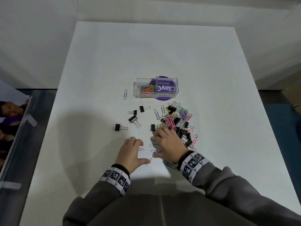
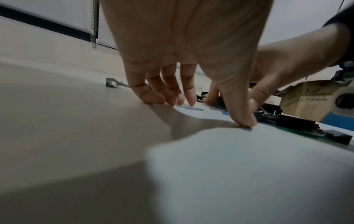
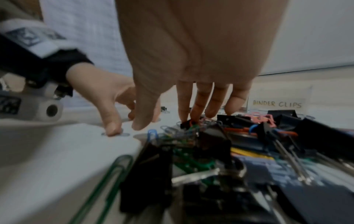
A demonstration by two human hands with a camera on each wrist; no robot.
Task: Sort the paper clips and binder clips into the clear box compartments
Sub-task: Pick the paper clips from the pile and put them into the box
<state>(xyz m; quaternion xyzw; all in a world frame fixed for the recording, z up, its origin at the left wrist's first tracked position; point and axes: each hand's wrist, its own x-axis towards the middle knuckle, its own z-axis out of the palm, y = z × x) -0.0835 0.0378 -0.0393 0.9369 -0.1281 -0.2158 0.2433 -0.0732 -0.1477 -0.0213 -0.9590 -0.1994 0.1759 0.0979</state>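
The clear box [image 1: 176,88] stands mid-table. Its left compartment holds coloured paper clips [image 1: 146,89]; the right one, labelled binder clips [image 3: 276,104], shows only a purple label underneath. A mixed pile of clips [image 1: 177,119] lies nearer, right of centre. My right hand [image 1: 161,144] lies flat on the pile's near edge, its fingertips [image 3: 199,109] touching clips. My left hand [image 1: 136,152] is spread on the table beside it, and its thumb [image 2: 245,119] presses a paper clip [image 1: 149,160]. Several paper clips lie between the hands.
Black binder clips [image 1: 119,127] [image 1: 133,119] [image 1: 142,108] lie scattered left of the pile. One paper clip [image 1: 125,94] lies left of the box. The white table [image 1: 162,54] ends at a clear panel [image 1: 21,136] on the left. A cardboard tissue box [image 2: 306,103] sits beyond the right edge.
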